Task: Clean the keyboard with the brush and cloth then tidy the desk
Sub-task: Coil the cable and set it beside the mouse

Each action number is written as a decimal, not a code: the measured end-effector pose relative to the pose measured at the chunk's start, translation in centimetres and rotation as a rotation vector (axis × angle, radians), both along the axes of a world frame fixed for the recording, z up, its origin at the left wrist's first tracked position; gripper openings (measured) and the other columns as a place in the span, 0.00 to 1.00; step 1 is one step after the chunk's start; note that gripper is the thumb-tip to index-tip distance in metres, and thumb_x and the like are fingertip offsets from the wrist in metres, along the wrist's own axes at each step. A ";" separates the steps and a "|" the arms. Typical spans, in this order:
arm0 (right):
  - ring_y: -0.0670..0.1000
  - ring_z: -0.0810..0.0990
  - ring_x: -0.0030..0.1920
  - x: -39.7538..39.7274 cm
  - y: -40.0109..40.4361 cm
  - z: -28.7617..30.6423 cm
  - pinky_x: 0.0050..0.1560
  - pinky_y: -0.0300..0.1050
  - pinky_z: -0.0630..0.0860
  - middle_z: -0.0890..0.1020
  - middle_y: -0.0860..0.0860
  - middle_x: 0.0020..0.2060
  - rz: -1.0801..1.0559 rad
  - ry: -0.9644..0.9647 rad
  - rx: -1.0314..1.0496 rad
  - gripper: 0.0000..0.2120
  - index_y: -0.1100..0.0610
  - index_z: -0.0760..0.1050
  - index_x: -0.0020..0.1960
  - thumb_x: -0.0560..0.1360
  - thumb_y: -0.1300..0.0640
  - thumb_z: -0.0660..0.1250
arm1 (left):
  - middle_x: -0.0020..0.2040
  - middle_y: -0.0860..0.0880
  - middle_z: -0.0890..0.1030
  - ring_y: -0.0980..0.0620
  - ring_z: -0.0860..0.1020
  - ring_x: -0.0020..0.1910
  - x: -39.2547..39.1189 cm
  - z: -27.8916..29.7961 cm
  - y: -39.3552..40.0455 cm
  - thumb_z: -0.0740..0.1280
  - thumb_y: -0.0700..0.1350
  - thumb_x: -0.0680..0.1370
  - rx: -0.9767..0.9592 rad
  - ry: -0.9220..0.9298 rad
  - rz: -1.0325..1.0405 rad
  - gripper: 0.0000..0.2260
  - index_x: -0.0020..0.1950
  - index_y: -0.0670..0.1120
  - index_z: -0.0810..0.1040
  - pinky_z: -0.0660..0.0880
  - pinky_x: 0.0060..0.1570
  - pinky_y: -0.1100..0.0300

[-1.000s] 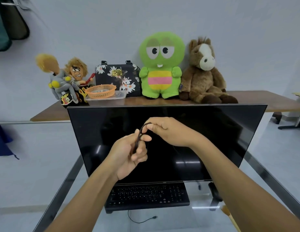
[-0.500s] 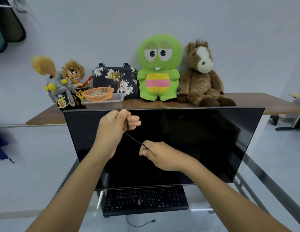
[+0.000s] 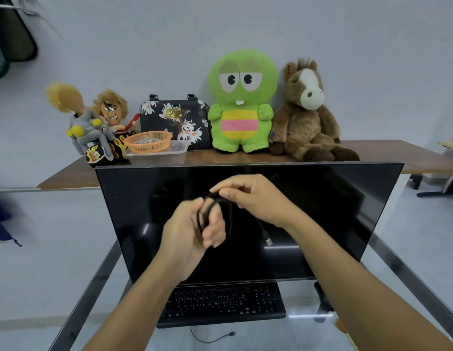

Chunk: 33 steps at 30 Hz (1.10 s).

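A thin black cable hangs in loops in front of the dark monitor. My left hand grips the coiled loops around its fingers. My right hand pinches the top of a loop just above and to the right of the left hand. The cable's plug dangles below my right wrist. The black keyboard lies on the glass desk under the monitor, below both hands. A wooden brush handle shows partly at the lower right; its head is hidden by my right arm.
Behind the monitor a wooden shelf carries a green plush, a brown horse plush, a floral bag, dolls and an orange basket on a clear box. A second cable end lies before the keyboard. A dark object sits right of it.
My left hand came down from the monitor's top edge toward the middle. My right hand rose above it, laying another loop of cable onto the coil. The plug now hangs free.
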State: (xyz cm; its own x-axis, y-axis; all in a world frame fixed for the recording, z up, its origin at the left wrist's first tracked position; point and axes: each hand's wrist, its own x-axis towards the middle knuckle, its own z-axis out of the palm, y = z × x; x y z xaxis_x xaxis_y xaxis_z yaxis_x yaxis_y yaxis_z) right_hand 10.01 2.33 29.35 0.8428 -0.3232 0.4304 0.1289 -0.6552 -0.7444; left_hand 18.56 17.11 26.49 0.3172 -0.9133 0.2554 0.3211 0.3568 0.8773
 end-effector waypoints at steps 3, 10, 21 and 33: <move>0.42 0.71 0.29 0.6 1.2 -2.7 0.34 0.35 0.71 0.76 0.48 0.34 -0.077 0.151 0.011 0.09 0.57 0.79 0.55 0.79 0.62 0.61 | 0.29 0.47 0.69 0.51 0.67 0.27 0.6 1.2 -0.9 0.50 0.49 0.84 -0.108 0.183 0.218 0.20 0.42 0.41 0.75 0.69 0.34 0.58; 0.47 0.79 0.48 -0.6 4.1 -3.2 0.50 0.45 0.78 0.82 0.49 0.50 -0.066 0.372 -0.419 0.10 0.54 0.79 0.57 0.79 0.53 0.63 | 0.34 0.50 0.82 0.58 0.79 0.34 3.3 -1.5 -2.2 0.62 0.48 0.81 0.188 -0.605 0.746 0.13 0.42 0.45 0.82 0.73 0.38 0.69; 0.53 0.79 0.39 -0.4 1.6 -0.3 0.46 0.49 0.76 0.81 0.60 0.36 0.034 -0.020 0.316 0.04 0.60 0.79 0.42 0.71 0.62 0.74 | 0.23 0.48 0.62 0.50 0.61 0.23 0.5 -1.4 -0.9 0.49 0.60 0.81 0.186 -0.184 -0.023 0.29 0.32 0.40 0.72 0.63 0.29 0.58; 0.47 0.79 0.36 -0.7 1.1 -4.3 0.41 0.40 0.77 0.81 0.53 0.36 0.027 0.080 0.754 0.02 0.60 0.80 0.46 0.75 0.61 0.69 | 0.24 0.50 0.63 0.53 0.65 0.24 1.4 -2.1 -2.4 0.61 0.61 0.78 0.356 0.036 0.299 0.23 0.30 0.46 0.69 0.69 0.29 0.59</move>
State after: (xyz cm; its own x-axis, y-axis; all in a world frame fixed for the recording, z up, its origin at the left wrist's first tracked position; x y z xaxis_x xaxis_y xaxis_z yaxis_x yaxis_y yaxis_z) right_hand 9.28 3.41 25.02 0.8738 -0.4848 0.0382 0.0644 0.0373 -0.9972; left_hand 19.96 14.73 24.40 0.5831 -0.8091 -0.0734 0.2820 0.1168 0.9523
